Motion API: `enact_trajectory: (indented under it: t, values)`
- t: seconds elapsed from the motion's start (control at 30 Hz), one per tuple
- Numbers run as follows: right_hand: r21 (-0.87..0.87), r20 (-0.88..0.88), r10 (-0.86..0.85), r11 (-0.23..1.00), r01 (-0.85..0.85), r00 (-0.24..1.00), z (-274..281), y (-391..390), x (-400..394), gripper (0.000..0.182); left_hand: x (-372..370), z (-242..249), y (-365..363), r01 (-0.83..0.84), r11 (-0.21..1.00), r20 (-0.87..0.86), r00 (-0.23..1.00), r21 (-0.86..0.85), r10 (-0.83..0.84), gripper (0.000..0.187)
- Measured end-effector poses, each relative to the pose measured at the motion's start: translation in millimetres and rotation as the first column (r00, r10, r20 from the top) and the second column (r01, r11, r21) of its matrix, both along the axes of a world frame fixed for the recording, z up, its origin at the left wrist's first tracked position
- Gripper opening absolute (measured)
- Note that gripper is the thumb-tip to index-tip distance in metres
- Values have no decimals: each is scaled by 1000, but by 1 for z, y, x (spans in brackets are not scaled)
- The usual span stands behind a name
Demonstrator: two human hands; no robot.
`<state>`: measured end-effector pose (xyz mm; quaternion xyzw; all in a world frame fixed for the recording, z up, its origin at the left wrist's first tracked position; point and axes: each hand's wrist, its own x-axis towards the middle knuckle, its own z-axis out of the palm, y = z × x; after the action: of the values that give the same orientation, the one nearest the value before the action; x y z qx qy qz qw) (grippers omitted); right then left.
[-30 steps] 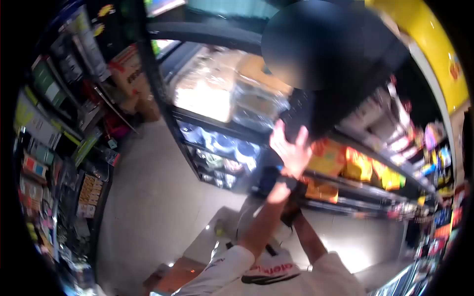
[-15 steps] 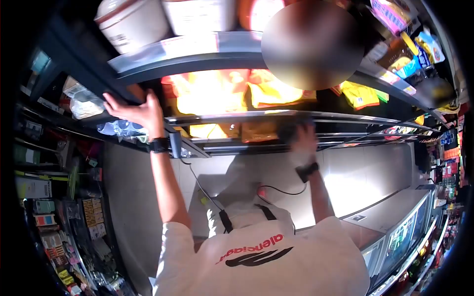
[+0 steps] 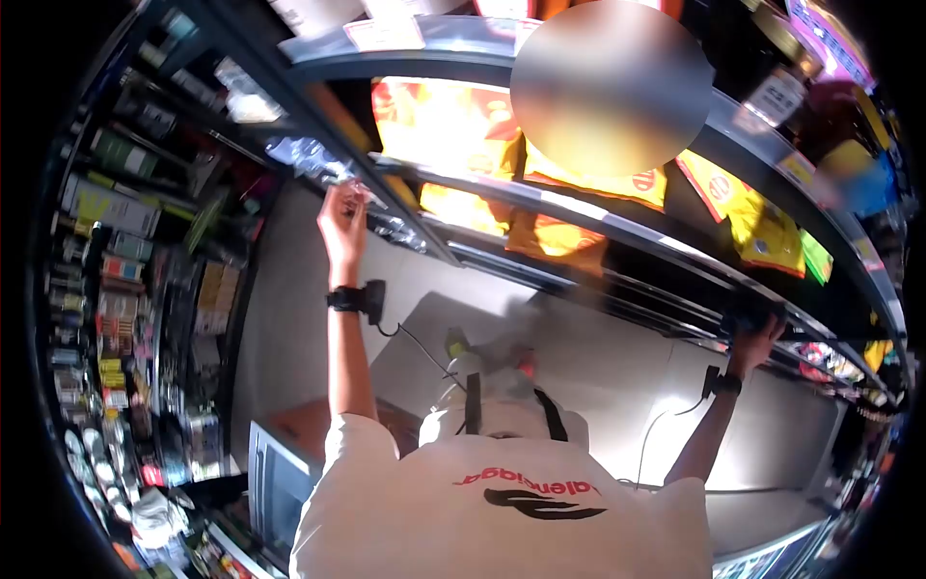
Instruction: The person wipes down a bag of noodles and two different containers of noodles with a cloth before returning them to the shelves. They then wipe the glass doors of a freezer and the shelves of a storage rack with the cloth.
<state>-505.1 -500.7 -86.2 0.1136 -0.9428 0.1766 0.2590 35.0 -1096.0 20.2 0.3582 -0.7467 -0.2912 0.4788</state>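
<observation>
My left hand (image 3: 342,227) is raised at the end of the shelf, its fingers drawn together by a clear plastic packet (image 3: 307,154); what they pinch is too small to tell. Over at the right, my right hand (image 3: 757,345) holds a dark object (image 3: 748,317) against the lower shelf edge. Between the hands runs the shelf rail (image 3: 579,207). Behind and below it lie a brightly lit red and yellow bag (image 3: 444,125), a yellow bag (image 3: 767,232) and an orange bag (image 3: 555,239).
White containers (image 3: 318,12) stand on the upper shelf. Small goods fill another rack (image 3: 121,289) at the far left. A grey cabinet (image 3: 280,487) is at the lower left. Cables hang from both wrists over the pale floor (image 3: 617,357). A blurred disc covers the top centre.
The view has turned, tilting the shelves down to the right. My left hand has left the shelf post and drawn its fingers together. My right hand has moved right with the dark object.
</observation>
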Motion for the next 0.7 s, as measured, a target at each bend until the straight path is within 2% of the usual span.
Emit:
enact_trajectory:
  t: [0.03,0.07,0.1,0.13,0.17,0.2,0.23,0.27,0.3,0.33,0.37,0.4,0.43,0.5,0.53,0.57,0.63,0.7]
  values:
    - [-66,-51,9,998,-12,999,0,-5,8,72,5,-29,14,97,984,-230,971,153,-60,4]
    - [-201,-90,21,979,-39,996,-24,2,-2,72,23,-63,21,99,967,-230,972,236,-44,3]
    - [-277,-41,-54,960,40,998,-62,5,0,67,39,-95,32,82,961,-194,981,263,-31,7]
    - [-350,11,-124,929,120,992,-100,7,2,64,43,-113,53,29,930,-225,973,366,59,13]
    - [-634,180,242,770,-75,953,-119,-8,33,57,55,-127,68,-79,912,-43,994,402,105,22]
    - [-927,236,587,375,-2,774,-136,-23,65,50,61,-139,85,-90,877,-54,990,471,131,27]
    - [-956,266,753,128,262,602,-152,-40,98,44,64,-152,99,-96,838,-67,986,537,155,32]
    - [-877,251,866,14,480,433,-149,-58,126,40,69,-174,106,-108,826,-8,991,554,135,35]
    - [-768,198,950,-2,640,240,-132,-83,149,37,74,-196,113,-114,813,50,993,571,105,38]
    - [-667,156,983,36,745,92,-123,-105,170,33,69,-206,121,-100,773,81,995,627,62,37]
    - [-601,135,991,91,794,-12,-120,-123,187,30,66,-219,126,-28,770,51,999,638,-6,33]
    - [-503,152,984,-4,864,93,-139,-132,208,36,59,-235,131,-15,743,60,998,670,-34,31]
    - [-530,202,974,19,848,104,-160,-145,220,36,50,-246,136,-1,713,65,996,701,-61,30]
    - [-521,107,992,112,846,-65,-155,-180,239,33,28,-240,143,68,682,62,984,728,-165,28]
    - [-492,-46,970,188,850,-241,-136,-201,256,31,19,-261,144,99,633,15,985,768,-172,27]
    - [-521,60,965,250,816,-257,-138,-218,271,29,10,-262,144,94,614,61,972,784,-226,29]
    - [-559,265,924,380,737,-276,-157,-247,297,26,1,-256,145,156,580,26,956,799,-292,31]
    - [-558,4,932,302,773,-362,-196,-277,318,27,2,-268,146,181,535,-10,952,825,-307,38]
